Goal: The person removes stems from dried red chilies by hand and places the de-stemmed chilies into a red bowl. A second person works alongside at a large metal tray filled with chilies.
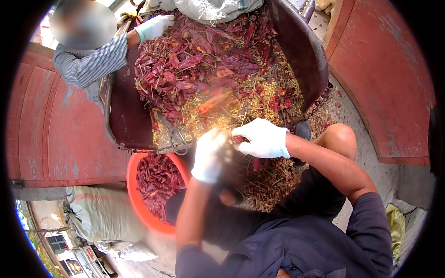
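My right hand (265, 140), in a white glove, pinches a dark red dried chili pepper (238, 139) just past the near edge of the cart. Beside it, almost touching, is my left hand (211, 155), also white-gloved. Motion blurs its fingers, so their grip cannot be made out. A large heap of dried chili peppers (190, 62) fills the far part of the cart (303, 44), with yellow seeds (201, 104) and stem bits scattered nearer me. Left of my left hand, metal scissors (178, 137) lie at the cart's near edge.
Across the cart at the upper left, another person's gloved hand (155, 28) rests on the peppers. An orange basin (131, 173) of dried chilies stands below left. A white sack (218, 10) lies on the heap; a bulging sack (99, 213) sits lower left. Litter covers ground between my legs.
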The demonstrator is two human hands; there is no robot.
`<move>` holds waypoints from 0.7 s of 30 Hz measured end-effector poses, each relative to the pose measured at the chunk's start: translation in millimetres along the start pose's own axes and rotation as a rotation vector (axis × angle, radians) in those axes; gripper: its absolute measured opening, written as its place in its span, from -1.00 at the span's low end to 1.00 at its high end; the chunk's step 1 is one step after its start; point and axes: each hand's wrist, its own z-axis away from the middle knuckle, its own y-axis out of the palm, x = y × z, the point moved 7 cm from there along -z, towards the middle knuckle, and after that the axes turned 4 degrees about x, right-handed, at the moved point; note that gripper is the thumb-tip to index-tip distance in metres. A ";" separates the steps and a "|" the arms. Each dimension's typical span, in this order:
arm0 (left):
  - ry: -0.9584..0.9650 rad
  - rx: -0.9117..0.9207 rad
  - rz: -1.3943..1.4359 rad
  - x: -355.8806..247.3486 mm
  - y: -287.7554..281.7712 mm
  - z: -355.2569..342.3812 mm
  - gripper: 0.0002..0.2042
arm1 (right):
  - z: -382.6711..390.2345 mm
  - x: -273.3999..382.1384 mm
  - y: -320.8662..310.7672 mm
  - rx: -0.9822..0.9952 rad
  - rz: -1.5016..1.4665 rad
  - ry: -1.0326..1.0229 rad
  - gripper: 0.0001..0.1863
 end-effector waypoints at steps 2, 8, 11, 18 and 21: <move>0.021 0.022 0.093 -3.6 2.4 -0.9 -0.79 | 2.9 3.5 -4.8 -0.043 -0.128 0.011 -0.73; 0.463 -0.376 0.133 -74.0 -78.6 -9.0 -0.79 | 12.7 14.4 13.5 -0.019 -0.205 -0.145 -0.71; 0.302 -0.479 -0.488 -79.4 -86.8 -19.5 -0.69 | 3.4 -7.4 12.1 0.040 -0.630 0.085 -0.70; 0.566 -0.468 -1.821 -63.3 -47.8 -59.8 -0.68 | -7.1 -1.4 11.4 -0.019 -0.471 0.072 -0.63; 0.561 -0.551 -1.746 -71.0 -54.1 -58.1 -0.79 | -11.0 -5.7 13.4 -0.014 -0.512 0.123 -0.64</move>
